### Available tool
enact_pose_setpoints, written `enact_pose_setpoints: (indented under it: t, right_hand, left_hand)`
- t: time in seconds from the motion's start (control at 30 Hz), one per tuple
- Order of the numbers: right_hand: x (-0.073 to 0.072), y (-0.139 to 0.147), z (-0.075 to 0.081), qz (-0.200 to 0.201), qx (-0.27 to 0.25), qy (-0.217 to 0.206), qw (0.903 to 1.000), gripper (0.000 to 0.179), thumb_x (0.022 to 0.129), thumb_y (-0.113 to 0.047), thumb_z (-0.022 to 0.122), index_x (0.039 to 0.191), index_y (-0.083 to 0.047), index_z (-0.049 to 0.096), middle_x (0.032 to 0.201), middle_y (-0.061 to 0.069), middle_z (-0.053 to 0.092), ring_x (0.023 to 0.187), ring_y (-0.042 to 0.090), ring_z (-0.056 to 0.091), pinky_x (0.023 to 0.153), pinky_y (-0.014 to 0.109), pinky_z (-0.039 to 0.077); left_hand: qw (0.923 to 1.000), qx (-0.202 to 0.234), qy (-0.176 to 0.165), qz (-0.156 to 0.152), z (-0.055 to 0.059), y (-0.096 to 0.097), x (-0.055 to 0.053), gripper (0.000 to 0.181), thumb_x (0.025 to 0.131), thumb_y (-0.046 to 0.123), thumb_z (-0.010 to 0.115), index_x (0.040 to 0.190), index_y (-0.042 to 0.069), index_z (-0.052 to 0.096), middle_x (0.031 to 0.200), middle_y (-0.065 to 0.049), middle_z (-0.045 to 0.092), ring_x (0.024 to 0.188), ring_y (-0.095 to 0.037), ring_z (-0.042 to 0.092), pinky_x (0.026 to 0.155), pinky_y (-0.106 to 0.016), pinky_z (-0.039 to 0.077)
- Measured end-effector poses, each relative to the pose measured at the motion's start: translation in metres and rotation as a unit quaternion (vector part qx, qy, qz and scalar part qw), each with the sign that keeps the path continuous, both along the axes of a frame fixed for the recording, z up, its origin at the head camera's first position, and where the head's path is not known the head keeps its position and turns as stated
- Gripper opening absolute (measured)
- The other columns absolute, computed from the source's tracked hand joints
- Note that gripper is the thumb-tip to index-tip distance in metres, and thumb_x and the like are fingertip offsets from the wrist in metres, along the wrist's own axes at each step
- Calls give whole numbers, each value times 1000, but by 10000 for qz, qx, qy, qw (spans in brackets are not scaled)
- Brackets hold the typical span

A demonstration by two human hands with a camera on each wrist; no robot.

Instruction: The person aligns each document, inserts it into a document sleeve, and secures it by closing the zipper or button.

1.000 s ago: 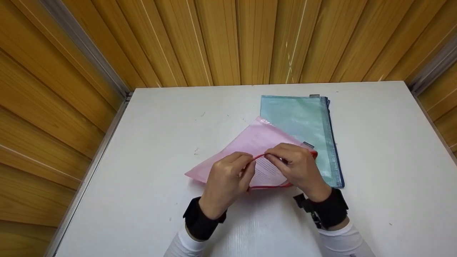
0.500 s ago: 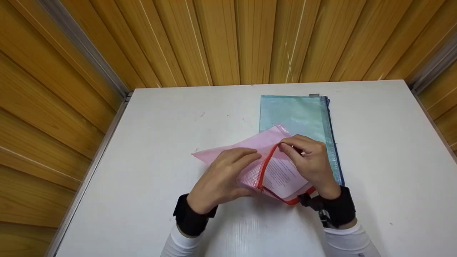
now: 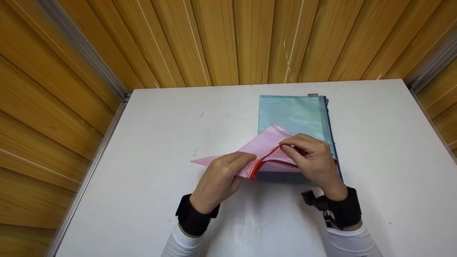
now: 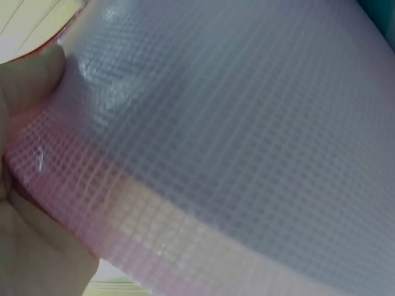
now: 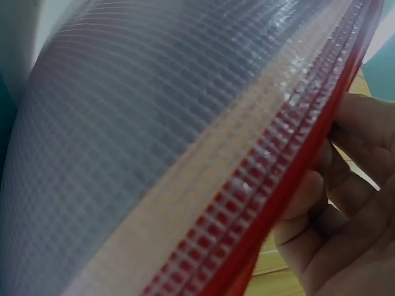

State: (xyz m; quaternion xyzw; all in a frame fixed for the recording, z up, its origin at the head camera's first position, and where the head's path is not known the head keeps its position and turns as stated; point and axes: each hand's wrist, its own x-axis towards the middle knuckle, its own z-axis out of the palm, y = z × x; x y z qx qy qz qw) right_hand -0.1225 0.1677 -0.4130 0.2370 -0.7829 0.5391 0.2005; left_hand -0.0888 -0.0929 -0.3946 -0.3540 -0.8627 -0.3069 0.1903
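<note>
A pink mesh zipper pouch (image 3: 262, 142) with a red zip edge (image 3: 255, 169) is raised at a tilt in the head view. My left hand (image 3: 218, 182) grips its left part near the zip's end, fingers over the top. With thumb and fingertips, my right hand (image 3: 314, 160) pinches the red edge farther right, and the edge bows between the hands. In the left wrist view the pouch mesh (image 4: 234, 135) fills most of the picture, held by the left hand (image 4: 37, 228). The right hand (image 5: 345, 203) holds the red zip band (image 5: 278, 197) in the right wrist view. Something greyish shows through the mesh.
A teal zipper pouch (image 3: 292, 112) with a dark blue zip edge lies flat on the white table (image 3: 171, 125), partly covered by the pink one. Wood-patterned panels (image 3: 221, 43) stand behind the table and at its sides.
Both hands pinched the red edge close together at first. The left hand has shifted to the pouch's left end, the right hand rightward. The pouch has tilted, hiding the printed page seen earlier.
</note>
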Motion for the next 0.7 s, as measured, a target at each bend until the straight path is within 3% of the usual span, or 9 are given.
enact_pose_setpoints:
  t: [0.23, 0.43, 0.53, 0.63, 0.7]
  right_hand:
    - [17, -1, 19, -269, 305, 310, 9987, 23, 89, 13, 81, 107, -1, 84, 97, 13, 79, 81, 1, 58, 72, 6, 49]
    - [34, -11, 30, 71, 136, 871, 9961, 27, 84, 15, 82, 106, 0, 81, 98, 13, 73, 80, 10, 59, 71, 11, 50]
    - [42, -19, 31, 410, 89, 1190, 9920, 11, 97, -6, 84, 105, -2, 80, 98, 11, 73, 81, 13, 61, 70, 16, 51]
    - [48, -26, 30, 678, 206, 1561, 9852, 25, 105, -27, 79, 107, -2, 78, 99, 11, 72, 82, 14, 61, 71, 19, 52]
    - [50, -30, 30, 712, 351, 1715, 9820, 30, 106, -33, 77, 107, -3, 77, 98, 10, 72, 83, 15, 61, 73, 19, 53]
  left_hand:
    - [9943, 686, 773, 259, -2, 2, 1, 29, 88, -2, 89, 115, 0, 78, 101, -13, 85, 93, -24, 84, 89, -34, 67]
    - [9881, 904, 1092, 599, 1, 9, 4, 26, 86, -3, 91, 109, 0, 78, 96, -11, 84, 90, -22, 84, 88, -34, 68]
    - [9870, 837, 1183, 690, 3, 14, 7, 25, 87, -7, 88, 109, 0, 78, 95, -11, 84, 89, -22, 84, 88, -33, 68]
    - [9860, 753, 1288, 750, 3, 18, 10, 27, 86, -8, 88, 109, 1, 78, 95, -10, 84, 89, -21, 84, 86, -32, 68]
    - [9852, 695, 1372, 751, 2, 19, 11, 27, 85, -9, 88, 108, 1, 79, 94, -10, 83, 88, -20, 84, 85, -31, 68]
